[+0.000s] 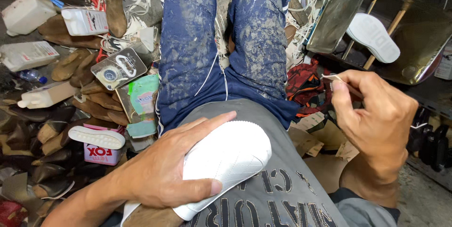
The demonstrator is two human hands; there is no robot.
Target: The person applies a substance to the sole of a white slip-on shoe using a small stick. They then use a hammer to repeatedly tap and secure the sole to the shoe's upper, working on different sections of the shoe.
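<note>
My left hand (pixel 174 168) grips a white shoe (pixel 230 158) that rests on my lap, with its toe pointing right. The fingers wrap over the shoe's top and the thumb presses its side. My right hand (pixel 376 114) is raised to the right of my knee and pinches a thin needle with white thread (pixel 335 78) between thumb and forefinger. A white thread (pixel 212 74) runs down across my blue trousers toward the shoe.
Brown shoe lasts and soles (pixel 52 128) are piled at the left with white plastic bottles (pixel 84 21) and a white sole (pixel 96 137). At the upper right a metal tray (pixel 339 15) stands by a white sole on a stand (pixel 374 36). Red cloth (pixel 306 83) lies beside my right knee.
</note>
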